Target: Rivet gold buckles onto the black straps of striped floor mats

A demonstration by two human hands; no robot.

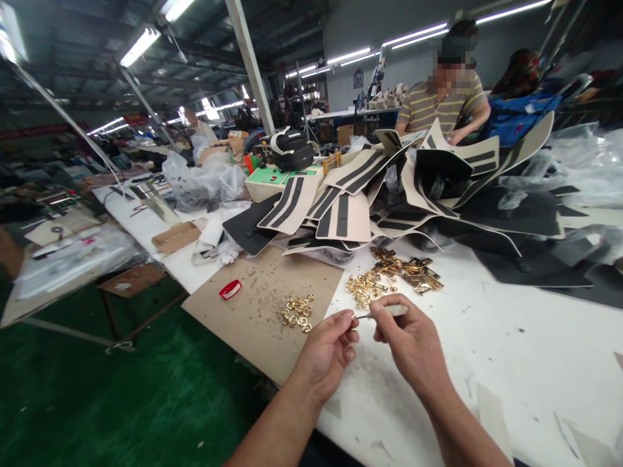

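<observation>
Over the near part of the table, my left hand (328, 350) pinches a small gold metal piece (353, 318) between thumb and fingertips; most of it is hidden. My right hand (406, 334) is closed around the pale handle of a small screwdriver (396, 311). Its thin shaft points left and its tip meets the gold piece, though the exact contact is too small to make out. Just beyond my hands lie a heap of gold rings (361, 288) and a pile of flat gold metal plates (413, 272). More gold rings (298, 311) sit on the brown board (228, 318) to the left.
A red-and-white object (230, 290) rests on the board among dark crumbs. Behind are stacked beige-and-black panels (343, 217), a green-topped machine (282, 178) and plastic bags (204, 178). Across the table a person in a striped shirt (440, 107) works. Green floor lies beyond the table's left edge.
</observation>
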